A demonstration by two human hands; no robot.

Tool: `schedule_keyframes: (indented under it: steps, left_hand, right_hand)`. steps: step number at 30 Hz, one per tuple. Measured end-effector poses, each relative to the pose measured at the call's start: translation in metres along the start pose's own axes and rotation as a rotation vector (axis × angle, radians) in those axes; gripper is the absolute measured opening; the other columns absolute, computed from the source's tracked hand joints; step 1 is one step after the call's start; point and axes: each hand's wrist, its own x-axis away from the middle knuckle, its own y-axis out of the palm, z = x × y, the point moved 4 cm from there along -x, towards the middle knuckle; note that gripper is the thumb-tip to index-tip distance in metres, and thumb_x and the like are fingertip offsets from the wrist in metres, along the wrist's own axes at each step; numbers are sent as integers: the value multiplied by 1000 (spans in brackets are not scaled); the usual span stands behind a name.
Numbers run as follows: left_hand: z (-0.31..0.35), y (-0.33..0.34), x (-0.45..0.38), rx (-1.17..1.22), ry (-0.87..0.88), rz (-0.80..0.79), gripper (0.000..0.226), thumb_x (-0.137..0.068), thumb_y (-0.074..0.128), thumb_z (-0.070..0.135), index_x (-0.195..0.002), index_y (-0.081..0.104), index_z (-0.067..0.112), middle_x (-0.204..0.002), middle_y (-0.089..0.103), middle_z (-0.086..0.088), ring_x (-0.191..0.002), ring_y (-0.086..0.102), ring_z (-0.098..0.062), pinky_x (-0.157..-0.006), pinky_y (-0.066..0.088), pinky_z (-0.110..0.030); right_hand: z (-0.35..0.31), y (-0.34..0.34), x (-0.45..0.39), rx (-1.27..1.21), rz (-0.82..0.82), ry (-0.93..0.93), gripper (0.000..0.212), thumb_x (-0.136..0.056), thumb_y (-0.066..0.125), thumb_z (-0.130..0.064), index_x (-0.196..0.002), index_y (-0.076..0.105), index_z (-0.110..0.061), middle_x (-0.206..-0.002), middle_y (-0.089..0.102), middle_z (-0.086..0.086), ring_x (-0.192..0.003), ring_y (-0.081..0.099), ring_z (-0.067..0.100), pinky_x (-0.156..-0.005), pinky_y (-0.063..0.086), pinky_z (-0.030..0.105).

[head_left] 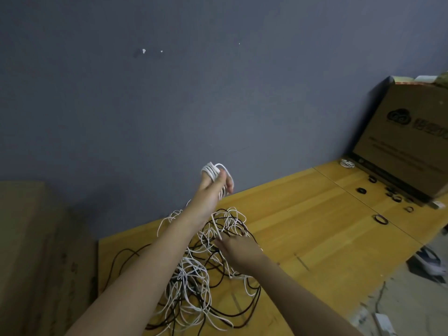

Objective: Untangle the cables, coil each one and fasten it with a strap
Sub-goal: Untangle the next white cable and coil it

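Note:
A tangle of white and black cables (201, 275) lies on the yellow wooden table (315, 226). My left hand (212, 187) is raised above the pile, with a white cable coil (213, 172) wound around its fingers. A strand of that white cable runs down from the coil to my right hand (236, 247), which is low on the pile and pinches the strand. Several black straps (380, 218) rolled into small rings lie on the table at the right. One finished white coil (347, 163) rests near the cardboard box.
A large cardboard box (407, 141) stands at the table's far right against the grey wall (169, 93). A brown cabinet (36, 251) sits left of the table. On the floor at the right lie a shoe (429, 263) and some clutter.

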Motion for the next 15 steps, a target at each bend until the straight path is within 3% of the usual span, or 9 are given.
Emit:
schedule_keyframes:
  steps: [2,4,8,11,13,15]
  left_hand:
    - [-15,-5,-8,-314,44,18,19,-104,34,23,-87,42,18,-82,53,-2,-75,53,-11,-78,50,-21]
    - [-29,-18,-12,-674,30,-32,18,-103,35,31,-105,40,14,-96,54,-11,-88,56,-25,-87,48,-41]
    - [-50,-46,-9,-1159,-4,-221,44,-103,35,30,-132,27,-2,-103,58,-22,-93,59,-35,-79,46,-42]
    - [-66,-54,0,-1201,-123,-374,58,-96,33,57,-130,32,10,-120,57,-16,-103,57,-29,-90,47,-42]
    - [-70,-53,7,-1129,-200,-433,91,-74,26,88,-127,39,15,-133,51,-7,-121,50,-26,-100,43,-42]
    - [-70,-49,11,-1088,-175,-463,99,-55,25,100,-110,49,22,-120,55,2,-114,53,-21,-95,45,-37]
  right_hand:
    - [-11,-5,2,86,123,-116,37,-104,27,-37,-119,48,-10,-86,68,16,-74,63,37,-57,33,34]
    - [-13,-12,7,126,229,-208,38,-101,25,-39,-102,52,-11,-68,65,11,-56,61,34,-51,31,30]
    - [16,-28,14,10,210,-37,36,-103,29,-40,-107,53,-14,-85,66,9,-75,61,32,-59,36,34]
    - [36,-45,17,-77,333,-34,35,-101,38,-38,-107,61,-12,-94,66,7,-85,60,28,-66,40,35]
    - [49,-51,14,-147,344,-8,31,-99,43,-33,-105,64,-10,-98,66,7,-91,58,27,-72,45,38]
    - [65,-53,13,-204,357,48,29,-98,44,-28,-101,66,-9,-97,66,5,-92,56,26,-76,44,39]
